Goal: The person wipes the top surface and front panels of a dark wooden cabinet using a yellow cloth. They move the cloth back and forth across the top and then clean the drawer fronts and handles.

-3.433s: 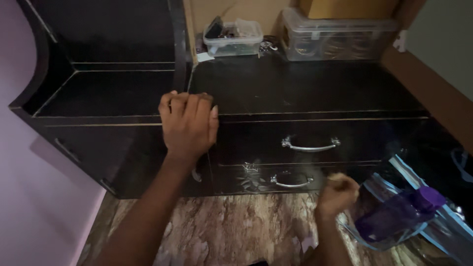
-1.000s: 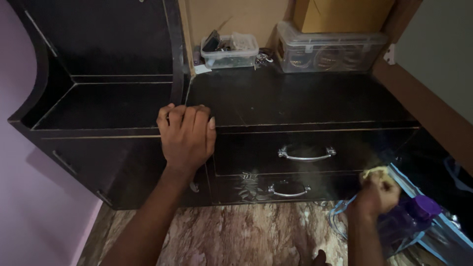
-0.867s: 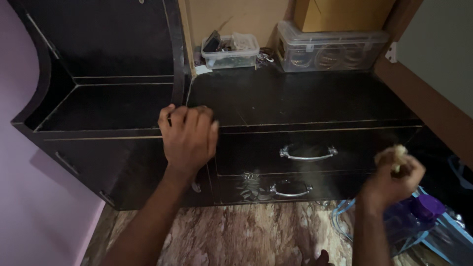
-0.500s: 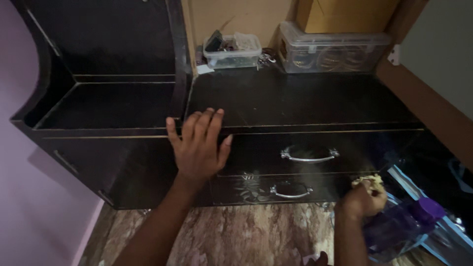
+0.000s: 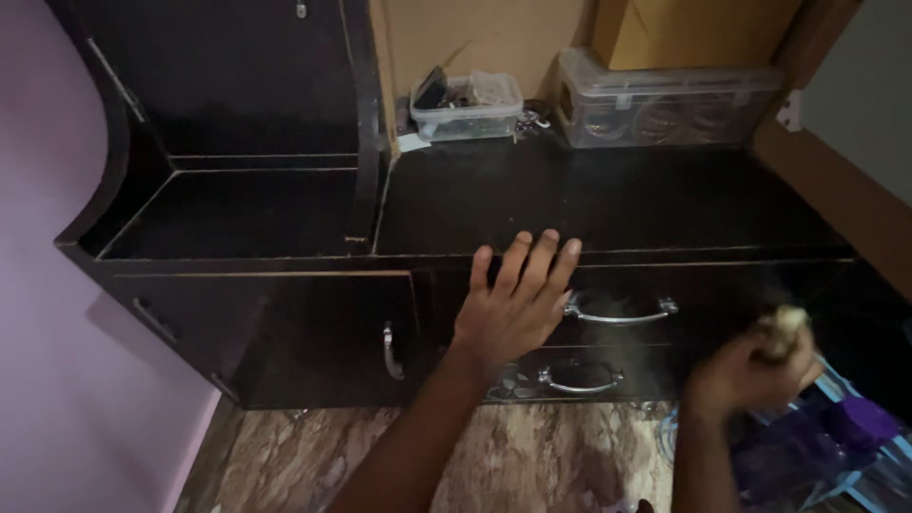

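My left hand (image 5: pixel 513 304) lies flat with fingers spread on the front of the upper drawer (image 5: pixel 722 285) of a black cabinet (image 5: pixel 608 199), just left of its metal handle (image 5: pixel 622 312). My right hand (image 5: pixel 750 372) is blurred at the lower right, closed on a small crumpled yellowish cloth (image 5: pixel 784 323), in front of the cabinet's right end. A lower drawer handle (image 5: pixel 581 380) shows beneath my left wrist.
Two clear plastic boxes (image 5: pixel 467 104) (image 5: pixel 665 95) stand at the back of the cabinet top, a brown cardboard box (image 5: pixel 693 28) on the larger. A cabinet door handle (image 5: pixel 388 350) is at left. A clear bag with purple contents (image 5: pixel 836 437) lies on the marble floor (image 5: pixel 380 456).
My left hand let go of the cabinet's front edge, opened, and slid right onto the upper drawer front. My right hand with the cloth moved up and down at the right end.
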